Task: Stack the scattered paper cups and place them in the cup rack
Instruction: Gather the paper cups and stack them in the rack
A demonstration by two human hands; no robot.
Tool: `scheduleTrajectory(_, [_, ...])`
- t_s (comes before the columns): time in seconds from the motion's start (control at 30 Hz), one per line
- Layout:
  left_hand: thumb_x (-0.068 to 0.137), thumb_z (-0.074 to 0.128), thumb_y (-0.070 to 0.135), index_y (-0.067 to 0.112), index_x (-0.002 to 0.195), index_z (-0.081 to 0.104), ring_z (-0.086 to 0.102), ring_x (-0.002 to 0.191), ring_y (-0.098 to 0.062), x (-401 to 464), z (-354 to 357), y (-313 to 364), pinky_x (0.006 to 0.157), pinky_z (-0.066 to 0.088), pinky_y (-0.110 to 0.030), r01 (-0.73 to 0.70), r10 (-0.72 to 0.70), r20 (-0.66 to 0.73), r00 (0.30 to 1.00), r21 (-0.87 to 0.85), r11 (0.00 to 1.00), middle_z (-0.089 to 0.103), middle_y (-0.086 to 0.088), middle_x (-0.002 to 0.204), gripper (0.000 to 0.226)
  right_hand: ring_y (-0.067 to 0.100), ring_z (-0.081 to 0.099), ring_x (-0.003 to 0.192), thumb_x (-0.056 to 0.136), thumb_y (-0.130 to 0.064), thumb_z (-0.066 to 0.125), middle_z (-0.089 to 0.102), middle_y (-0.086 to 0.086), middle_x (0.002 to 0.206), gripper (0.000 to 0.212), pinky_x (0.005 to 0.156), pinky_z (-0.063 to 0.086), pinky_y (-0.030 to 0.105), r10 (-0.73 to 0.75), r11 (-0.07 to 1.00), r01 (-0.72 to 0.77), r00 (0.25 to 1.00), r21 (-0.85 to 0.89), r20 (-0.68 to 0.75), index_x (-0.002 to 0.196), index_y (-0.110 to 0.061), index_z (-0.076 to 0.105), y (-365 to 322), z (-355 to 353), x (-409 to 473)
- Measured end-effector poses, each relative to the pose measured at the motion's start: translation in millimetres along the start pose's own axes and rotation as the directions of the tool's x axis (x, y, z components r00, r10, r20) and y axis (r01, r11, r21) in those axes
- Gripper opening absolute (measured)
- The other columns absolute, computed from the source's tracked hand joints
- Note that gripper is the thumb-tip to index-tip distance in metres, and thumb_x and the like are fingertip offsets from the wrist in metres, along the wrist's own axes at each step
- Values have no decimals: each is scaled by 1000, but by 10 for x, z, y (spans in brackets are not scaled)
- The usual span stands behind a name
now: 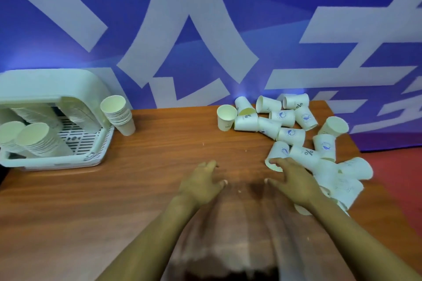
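Several white paper cups [291, 135] with blue logos lie scattered on the right side of the brown table; one cup [226, 117] stands upright at their left edge. My right hand [294, 180] reaches over the nearest lying cup [277, 151], its fingers spread and touching the cup's rim. My left hand [202, 181] hovers over bare table with its fingers spread, holding nothing. The white cup rack [57, 162] sits at far left with stacks of cups [38, 140] leaning inside. A short stack of cups [120, 114] stands just right of the rack.
The wooden table [114, 189] ends at the right near a red floor [402, 189]. A blue wall with large white characters [194, 41] rises right behind the table.
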State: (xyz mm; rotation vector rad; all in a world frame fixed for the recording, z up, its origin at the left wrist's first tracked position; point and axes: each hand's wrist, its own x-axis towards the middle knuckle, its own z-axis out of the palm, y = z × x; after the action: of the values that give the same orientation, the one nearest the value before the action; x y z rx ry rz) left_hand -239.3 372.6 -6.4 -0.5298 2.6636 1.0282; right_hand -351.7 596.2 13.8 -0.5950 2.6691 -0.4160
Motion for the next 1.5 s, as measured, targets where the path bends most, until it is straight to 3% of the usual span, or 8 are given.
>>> scheduleTrajectory(0.3, [86,60,45,25,148,20,34,132,-31,686,494,985,106,35,-42,-6,-8,99,995,139,990,33,-8,146,76,19,35,131,65,-64,69,28,-6,147,92,100,36,37,50,955,-11,991,-298,122,142,-41,25,798,-233,-143])
scheduleTrajectory(0.5, [84,56,57,23,151,8,30,134,-33,1097,831,1338,106,31,-44,45,-70,112,991,206,977,28,-11,149,89,19,42,126,73,-60,61,31,-6,147,77,94,40,32,30,967,-7,996,-255,87,140,-41,29,1099,-106,-164])
scheduleTrajectory(0.6, [83,55,60,23,152,4,26,137,-34,1261,959,1410,109,28,-46,114,-135,95,986,198,973,24,-10,151,94,16,52,110,76,-60,58,47,-12,131,66,79,42,27,1,981,12,998,-193,63,135,-42,34,1154,-37,-170])
scheduleTrajectory(0.77, [86,51,59,24,152,0,25,138,-38,1385,1133,1448,108,28,-47,133,-169,129,977,249,959,24,-11,151,90,17,52,99,80,-48,60,54,-12,116,49,74,46,27,6,998,-2,999,-65,54,125,-37,43,1212,53,-134])
scheduleTrajectory(0.9, [87,47,62,24,151,1,37,129,-34,1380,1240,1452,102,33,-44,84,-134,144,980,313,946,34,-13,144,88,17,53,94,80,-43,62,56,-10,111,42,71,46,28,10,999,-8,998,-36,57,119,-32,49,1224,62,-120])
scheduleTrajectory(1.07, [81,39,76,28,151,1,40,126,-35,1483,1255,1515,103,34,-45,104,-131,128,983,202,974,36,-13,142,93,17,53,98,79,-41,64,55,-11,112,43,73,48,30,43,999,-42,998,-27,52,119,-32,52,1210,67,-131])
scheduleTrajectory(1.33, [90,52,47,19,147,14,45,123,-34,1522,1303,1377,98,40,-44,146,-163,112,980,141,979,41,-14,139,74,17,52,97,75,-41,66,54,-13,110,45,72,50,36,54,998,-55,998,17,36,117,-36,51,1216,93,-139])
scheduleTrajectory(1.5, [81,66,40,22,134,27,49,110,-28,1187,1084,1120,88,45,-37,97,-93,83,992,-42,994,38,-8,130,68,19,54,101,77,-37,67,54,-9,113,48,79,48,32,24,999,-25,999,46,33,122,-33,51,1076,31,-124])
